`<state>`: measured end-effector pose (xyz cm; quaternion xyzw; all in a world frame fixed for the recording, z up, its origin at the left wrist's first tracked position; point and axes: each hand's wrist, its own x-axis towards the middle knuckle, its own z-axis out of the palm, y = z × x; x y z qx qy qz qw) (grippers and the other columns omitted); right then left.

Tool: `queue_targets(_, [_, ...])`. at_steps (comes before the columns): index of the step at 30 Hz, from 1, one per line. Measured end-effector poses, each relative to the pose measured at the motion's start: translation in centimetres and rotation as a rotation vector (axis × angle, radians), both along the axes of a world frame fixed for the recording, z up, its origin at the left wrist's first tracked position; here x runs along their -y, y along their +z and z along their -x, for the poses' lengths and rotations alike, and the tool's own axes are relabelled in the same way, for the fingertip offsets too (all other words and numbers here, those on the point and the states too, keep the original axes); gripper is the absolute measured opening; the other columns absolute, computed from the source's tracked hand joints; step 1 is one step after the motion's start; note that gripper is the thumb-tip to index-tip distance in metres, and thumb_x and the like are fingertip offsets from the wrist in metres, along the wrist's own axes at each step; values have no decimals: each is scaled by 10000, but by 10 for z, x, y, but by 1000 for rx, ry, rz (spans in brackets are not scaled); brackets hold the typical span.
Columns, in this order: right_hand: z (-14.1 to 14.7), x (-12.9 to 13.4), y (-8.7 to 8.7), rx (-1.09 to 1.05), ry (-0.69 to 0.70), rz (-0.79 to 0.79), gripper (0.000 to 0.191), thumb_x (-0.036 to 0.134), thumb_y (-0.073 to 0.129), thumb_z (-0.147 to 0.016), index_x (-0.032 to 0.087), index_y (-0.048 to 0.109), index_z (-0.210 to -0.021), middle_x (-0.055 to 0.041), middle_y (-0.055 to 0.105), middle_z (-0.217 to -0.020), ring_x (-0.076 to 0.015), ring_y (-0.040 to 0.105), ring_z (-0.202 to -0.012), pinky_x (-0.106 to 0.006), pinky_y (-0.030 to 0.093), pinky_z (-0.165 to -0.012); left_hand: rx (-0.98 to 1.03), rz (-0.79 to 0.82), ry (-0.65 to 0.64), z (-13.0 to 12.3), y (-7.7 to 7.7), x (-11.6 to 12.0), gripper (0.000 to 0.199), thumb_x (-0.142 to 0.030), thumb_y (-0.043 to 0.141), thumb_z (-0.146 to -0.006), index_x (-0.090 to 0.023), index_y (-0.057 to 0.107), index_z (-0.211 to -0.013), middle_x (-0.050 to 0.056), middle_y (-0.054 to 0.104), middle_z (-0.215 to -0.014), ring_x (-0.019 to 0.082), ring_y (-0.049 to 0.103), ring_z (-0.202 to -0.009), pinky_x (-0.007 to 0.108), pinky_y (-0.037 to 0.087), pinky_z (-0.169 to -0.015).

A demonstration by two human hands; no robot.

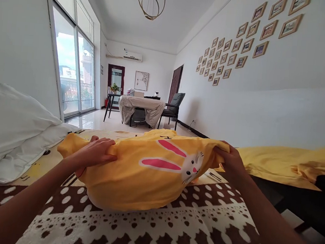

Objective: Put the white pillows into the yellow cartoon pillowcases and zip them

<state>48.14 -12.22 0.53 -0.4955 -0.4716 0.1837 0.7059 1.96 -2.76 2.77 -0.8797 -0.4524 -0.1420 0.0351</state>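
Note:
A yellow shirt (125, 185), as it appears, hangs in loose folds between my hands above the bed. A white rabbit with long pink ears is printed on it, lying sideways with its face to the right. My left hand (98, 152) is closed on the left part of the cloth, fingers over its upper edge. A yellow flap sticks out past that hand. At the upper right corner, my right hand (230, 158) grips the fabric, its fingertips partly hidden. The lower edge of the cloth hangs at the brown and white patterned blanket (130, 235).
White bedding (14, 120) is heaped at the left. More yellow cloth (278, 160) lies to the right, beside a dark area. Beyond the bed stand a covered table (141, 103), a black chair (175, 104) and a plant (114, 88) on a tall stand.

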Motion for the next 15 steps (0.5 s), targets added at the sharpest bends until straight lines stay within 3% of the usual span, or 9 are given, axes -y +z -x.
queue_targets(3, [25, 11, 18, 54, -46, -45, 319, 419, 775, -593, 233, 635, -812, 16, 595, -729, -140, 536, -641, -231, 444, -522, -107, -64, 29, -10, -16, 4, 222, -362, 458, -806, -184, 587, -843, 108, 676, -919, 287, 609, -914, 443, 359, -905])
queue_targets(7, [49, 15, 36, 171, -178, -46, 280, 436, 734, -627, 212, 655, -776, 11, 590, -728, -143, 515, -664, -246, 425, -567, -113, -158, 121, -11, -25, 5, 165, -240, 394, -820, -190, 551, -818, 99, 676, -823, 270, 614, -808, 367, 363, -755])
queue_targets(10, [45, 10, 50, 296, -240, -58, 302, 450, 705, -645, 188, 662, -791, 0, 591, -727, -150, 499, -677, -263, 411, -588, -25, -215, 295, -2, -10, 4, 241, -344, 375, -865, -212, 571, -816, 77, 667, -791, 253, 593, -746, 305, 300, -620])
queue_targets(15, [20, -2, 75, 457, -380, -37, 254, 415, 627, -720, 171, 593, -659, 21, 466, -589, -107, 379, -579, -247, 320, -509, 59, -401, 488, 11, 38, -1, 421, -505, 327, -889, -193, 551, -717, 36, 567, -639, 177, 485, -597, 285, 205, -569])
